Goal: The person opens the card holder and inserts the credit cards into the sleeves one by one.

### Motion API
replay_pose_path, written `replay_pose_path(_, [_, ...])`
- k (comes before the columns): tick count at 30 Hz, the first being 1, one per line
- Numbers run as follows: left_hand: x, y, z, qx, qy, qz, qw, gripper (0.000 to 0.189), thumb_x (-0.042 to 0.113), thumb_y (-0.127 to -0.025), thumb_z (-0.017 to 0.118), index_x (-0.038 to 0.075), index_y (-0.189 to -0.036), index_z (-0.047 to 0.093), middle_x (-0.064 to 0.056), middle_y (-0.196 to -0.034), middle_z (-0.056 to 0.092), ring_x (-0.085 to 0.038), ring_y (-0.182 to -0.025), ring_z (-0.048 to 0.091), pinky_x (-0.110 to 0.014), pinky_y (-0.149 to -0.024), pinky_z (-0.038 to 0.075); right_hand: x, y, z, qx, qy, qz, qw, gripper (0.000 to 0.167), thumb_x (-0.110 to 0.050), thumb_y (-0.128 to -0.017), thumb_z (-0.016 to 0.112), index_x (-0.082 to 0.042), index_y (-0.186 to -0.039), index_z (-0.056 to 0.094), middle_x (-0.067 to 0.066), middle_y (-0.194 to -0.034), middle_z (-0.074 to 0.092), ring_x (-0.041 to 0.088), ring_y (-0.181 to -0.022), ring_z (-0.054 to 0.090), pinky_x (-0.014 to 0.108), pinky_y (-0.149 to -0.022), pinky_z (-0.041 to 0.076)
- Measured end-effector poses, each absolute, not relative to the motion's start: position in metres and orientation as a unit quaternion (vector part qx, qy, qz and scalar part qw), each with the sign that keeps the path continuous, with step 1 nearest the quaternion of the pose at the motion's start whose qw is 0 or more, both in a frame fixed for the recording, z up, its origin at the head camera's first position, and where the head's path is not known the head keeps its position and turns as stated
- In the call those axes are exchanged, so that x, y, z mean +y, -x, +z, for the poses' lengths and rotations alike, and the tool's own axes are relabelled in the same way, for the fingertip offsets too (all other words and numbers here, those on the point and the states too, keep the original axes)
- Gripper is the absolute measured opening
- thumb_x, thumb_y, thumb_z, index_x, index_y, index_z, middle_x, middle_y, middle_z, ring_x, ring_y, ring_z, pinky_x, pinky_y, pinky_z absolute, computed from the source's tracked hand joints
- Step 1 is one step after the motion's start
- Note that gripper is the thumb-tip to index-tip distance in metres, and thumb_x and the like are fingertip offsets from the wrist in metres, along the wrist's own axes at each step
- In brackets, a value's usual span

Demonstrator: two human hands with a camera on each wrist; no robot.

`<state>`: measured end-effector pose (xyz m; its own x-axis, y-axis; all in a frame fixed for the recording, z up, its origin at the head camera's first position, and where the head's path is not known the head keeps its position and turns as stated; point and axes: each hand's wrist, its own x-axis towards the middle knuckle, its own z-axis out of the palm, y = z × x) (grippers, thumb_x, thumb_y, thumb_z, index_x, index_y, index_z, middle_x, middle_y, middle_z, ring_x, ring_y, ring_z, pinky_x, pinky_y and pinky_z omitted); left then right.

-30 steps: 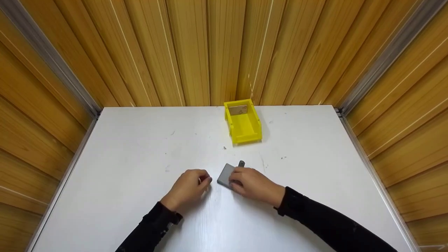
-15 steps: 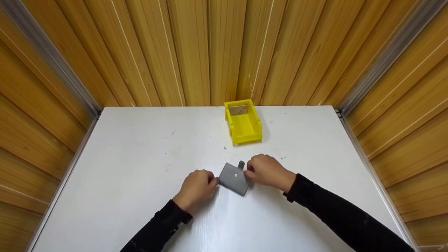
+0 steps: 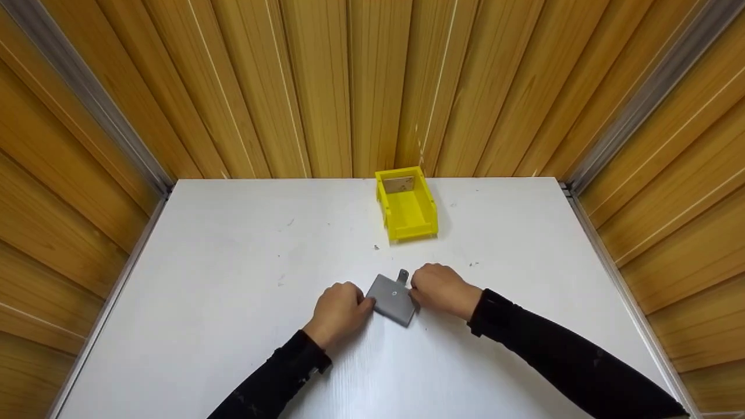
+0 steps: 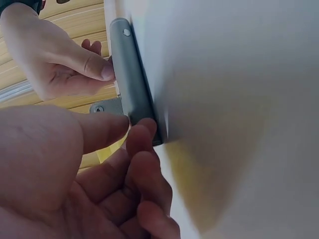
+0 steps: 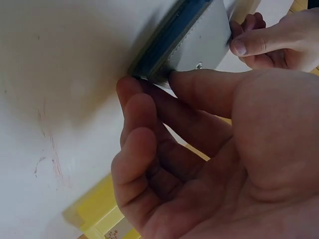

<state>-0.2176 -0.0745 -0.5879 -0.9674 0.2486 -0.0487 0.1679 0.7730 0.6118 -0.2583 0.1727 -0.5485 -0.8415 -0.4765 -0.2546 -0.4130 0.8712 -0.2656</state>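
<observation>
A small grey wallet (image 3: pixel 393 299) with a metal snap on its face lies on the white table, its strap (image 3: pixel 403 276) sticking out from the far edge. My left hand (image 3: pixel 339 311) pinches the wallet's left edge between thumb and index finger. At the opposite edge, my right hand (image 3: pixel 443 289) pinches a corner, its thumb on the top face. The right wrist view shows a dark bluish inner layer along the side of the wallet (image 5: pixel 207 45). From the left wrist, the snap strap (image 4: pixel 107 106) is seen jutting out beside the thumb.
Beyond the hands stands a yellow open-fronted bin (image 3: pixel 407 209) near the back edge of the white table (image 3: pixel 233 244). Wood-patterned panels (image 3: pixel 320 87) rise behind and at both sides, with grey metal rails along the corners.
My right hand has shifted off the wallet's top to its right edge, uncovering the snap. My left hand has moved right and now grips the left edge.
</observation>
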Motion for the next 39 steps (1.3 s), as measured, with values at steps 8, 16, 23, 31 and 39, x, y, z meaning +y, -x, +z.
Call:
replay_pose_path(8, [-0.074, 0.223, -0.589, 0.939, -0.096, 0.322, 0.07, 0.04, 0.03, -0.101, 0.075, 0.014, -0.065, 0.075, 0.006, -0.062, 0.055, -0.013, -0.061, 0.047, -0.031, -0.06, 0.038, 0.171, 0.253, -0.551, 0.955, 0.225, -0.103, 0.164, 0.032, -0.015, -0.103, 0.073, -0.007, -0.071, 0.07, 0.004, -0.07, 0.059, 0.023, -0.067, 0.05, 0.041, -0.064, 0.046])
replay_pose_path(16, [-0.075, 0.231, -0.592, 0.938, -0.091, 0.329, 0.059, 0.04, 0.027, -0.102, 0.073, 0.013, -0.065, 0.074, 0.005, -0.063, 0.056, -0.014, -0.061, 0.048, -0.031, -0.061, 0.039, 0.169, 0.239, -0.556, 0.957, 0.207, -0.122, 0.161, 0.036, -0.019, -0.102, 0.076, -0.009, -0.069, 0.067, 0.004, -0.068, 0.057, 0.022, -0.065, 0.05, 0.037, -0.063, 0.044])
replay_pose_path(23, [-0.073, 0.239, -0.593, 0.941, -0.077, 0.328, 0.037, 0.03, 0.026, -0.104, 0.073, 0.011, -0.079, 0.082, -0.001, -0.074, 0.074, -0.015, -0.067, 0.061, -0.037, -0.067, 0.052, 0.161, 0.222, -0.567, 0.953, 0.243, -0.15, 0.104, 0.031, -0.019, -0.1, 0.079, -0.008, -0.071, 0.076, 0.001, -0.065, 0.063, 0.015, -0.063, 0.05, 0.033, -0.06, 0.043])
replay_pose_path(31, [-0.07, 0.243, -0.596, 0.939, -0.072, 0.335, 0.017, 0.029, 0.024, -0.105, 0.072, 0.011, -0.079, 0.077, -0.002, -0.073, 0.072, -0.015, -0.063, 0.059, -0.035, -0.062, 0.05, 0.148, 0.205, -0.575, 0.954, 0.249, -0.161, 0.037, 0.027, -0.014, -0.098, 0.078, -0.006, -0.072, 0.077, 0.004, -0.067, 0.07, 0.014, -0.061, 0.057, 0.035, -0.057, 0.048])
replay_pose_path(39, [-0.072, 0.235, -0.587, 0.938, -0.085, 0.335, 0.036, 0.035, 0.028, -0.105, 0.072, 0.012, -0.075, 0.076, 0.0, -0.069, 0.069, -0.014, -0.062, 0.057, -0.033, -0.061, 0.047, 0.153, 0.206, -0.571, 0.952, 0.253, -0.172, 0.027, 0.032, -0.015, -0.098, 0.077, -0.01, -0.067, 0.072, -0.002, -0.062, 0.064, 0.01, -0.059, 0.051, 0.031, -0.056, 0.045])
